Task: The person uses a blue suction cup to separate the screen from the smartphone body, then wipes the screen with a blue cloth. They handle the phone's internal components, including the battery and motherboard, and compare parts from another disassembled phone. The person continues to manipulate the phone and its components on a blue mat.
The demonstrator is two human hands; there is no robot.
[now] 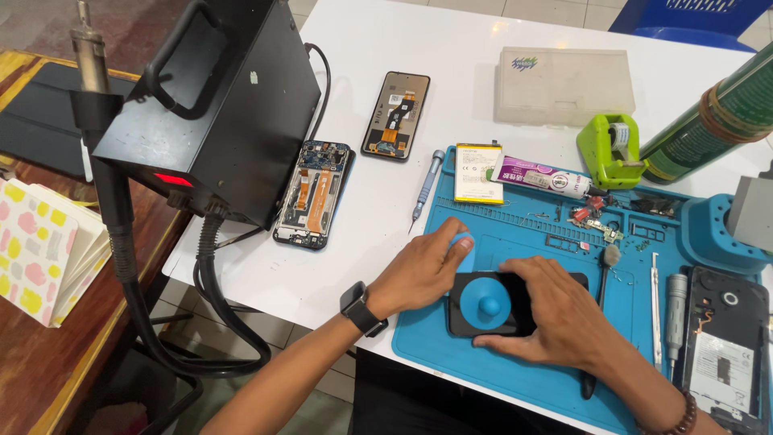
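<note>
The phone lies lengthwise left to right between both hands: left hand pinches the cup's tab, right hand presses flat.

Left hand: bare, forearm unsleeved; black smartwatch with dark square face on black strap at wrist. Right hand: bare, forearm unsleeved; bracelet of round reddish-brown beads at wrist.

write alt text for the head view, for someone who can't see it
Two hands work on a black phone lying on a blue mat: the left hand holds a blue tool at its edge, and the right hand steadies it beside a blue suction cup. Opened phones, a screwdriver and a black hot-air station lie around.
</note>
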